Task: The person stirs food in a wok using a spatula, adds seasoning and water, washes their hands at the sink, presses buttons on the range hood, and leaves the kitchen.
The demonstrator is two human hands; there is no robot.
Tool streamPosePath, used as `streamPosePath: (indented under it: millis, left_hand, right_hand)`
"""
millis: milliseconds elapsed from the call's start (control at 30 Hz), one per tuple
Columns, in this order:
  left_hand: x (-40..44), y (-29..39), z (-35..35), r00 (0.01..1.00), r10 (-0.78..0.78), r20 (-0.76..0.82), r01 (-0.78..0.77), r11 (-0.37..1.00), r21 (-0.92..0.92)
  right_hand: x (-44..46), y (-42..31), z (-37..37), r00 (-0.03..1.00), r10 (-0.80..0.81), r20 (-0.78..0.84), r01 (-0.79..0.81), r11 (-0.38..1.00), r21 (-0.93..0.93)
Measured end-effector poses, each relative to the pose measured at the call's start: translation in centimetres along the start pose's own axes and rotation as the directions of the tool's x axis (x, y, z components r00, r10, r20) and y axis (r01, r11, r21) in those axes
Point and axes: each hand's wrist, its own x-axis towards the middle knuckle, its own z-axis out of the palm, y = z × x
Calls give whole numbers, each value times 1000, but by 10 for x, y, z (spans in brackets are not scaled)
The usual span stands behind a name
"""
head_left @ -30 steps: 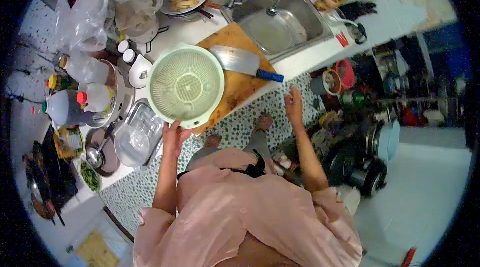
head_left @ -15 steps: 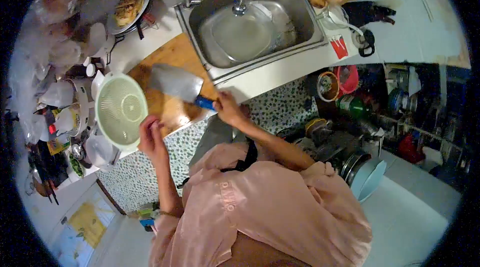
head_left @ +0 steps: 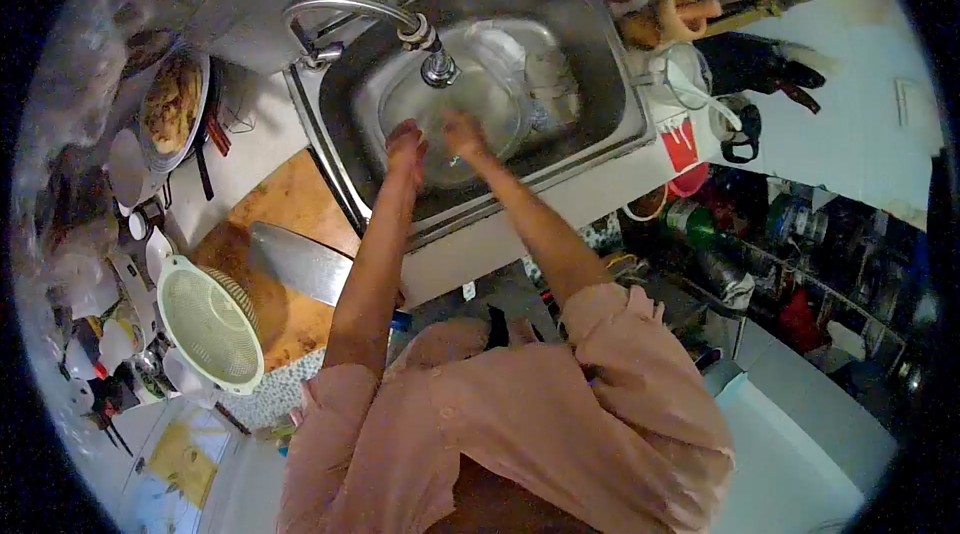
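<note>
Both my hands are over a round basin [head_left: 508,139] of cloudy water inside the steel sink [head_left: 600,54]. My left hand [head_left: 405,147] is at the basin's near left side, its fingers loosely apart and nothing visible in them. To its right, my right hand [head_left: 463,134] is smeared by motion, so its fingers cannot be made out. The faucet [head_left: 438,66] hangs just beyond them. On the wooden cutting board [head_left: 290,199] lies a cleaver [head_left: 300,262], its blue handle partly hidden by my left forearm. A pale green colander [head_left: 208,324] stands tilted at the board's left edge.
A plate of cooked food [head_left: 172,114] sits at the back left. Right of the sink are a wooden mortar [head_left: 683,16], a black glove-like item [head_left: 750,64] and a red packet [head_left: 680,146]. A clear crumpled bag [head_left: 550,94] lies in the sink.
My right hand has let go of the cleaver, which now lies on the board. Both hands have moved from the board and colander to the sink. The view has shifted too.
</note>
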Motion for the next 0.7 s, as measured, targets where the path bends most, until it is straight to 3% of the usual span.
streamPosePath:
  millis: [67,100,133,167,200,233,267,300,333,400,433,467,500,533,567,600,633,667,700]
  left_hand:
    - [37,-17,-21,982,-32,-184,39,999,38]
    - [41,-17,-20,980,-31,-197,39,999,38]
    - [45,-18,-17,977,-92,-192,84,995,-49]
    - [48,-19,-17,971,-151,-185,126,982,-139]
    - [63,-29,-24,966,-150,-212,119,981,-153]
    - [73,-41,-30,960,-159,-230,125,980,-156]
    - [85,-56,-38,960,-169,-224,132,977,-169]
    - [99,-69,-42,960,-177,-218,138,973,-183]
    - [118,-87,-50,969,-182,-166,145,966,-216]
    - [179,-152,-90,986,-140,95,164,929,-331]
    - [208,-186,-114,956,-91,277,200,897,-393]
    - [204,-178,-100,982,-65,179,97,980,-176]
    - [192,-166,-86,995,-32,91,25,997,75]
    - [179,-141,-67,999,27,22,-33,943,330]
    - [169,-114,-47,994,105,-30,-71,825,561]
    - [119,-71,6,990,61,-124,13,853,522]
    - [72,-32,57,976,17,-217,89,878,470]
    - [92,-57,36,978,147,-148,-73,906,417]
    - [103,-88,9,960,263,-96,-213,909,357]
  right_hand:
    - [42,7,-64,981,71,182,-130,933,336]
    - [53,18,-61,990,7,-142,34,956,290]
    - [61,24,-53,892,-76,-446,180,964,195]
    - [62,25,-40,900,-83,-429,185,961,204]
    - [57,36,-12,955,21,-294,-10,999,40]
    - [45,16,-26,952,268,145,-296,697,653]
    - [33,-4,-41,707,446,548,-630,47,775]
    - [22,-24,-60,704,436,560,-643,59,763]
    - [16,-40,-74,739,302,601,-639,35,768]
    - [-11,-67,-98,751,21,660,-660,-17,751]
    - [-36,-81,-112,870,-78,487,-467,192,863]
    - [-51,-99,-138,869,-235,436,-353,323,878]
    - [-67,-114,-148,848,-457,267,-117,329,937]
    - [-72,-124,-156,748,-658,88,128,274,953]
    - [-59,-124,-172,639,-769,35,407,376,833]
    - [-50,-111,-159,689,-724,10,416,408,813]
    - [-19,-90,-135,708,-692,142,379,543,750]
    - [12,-69,-112,713,-646,272,350,664,661]
    - [37,-41,-98,768,-593,242,410,745,526]
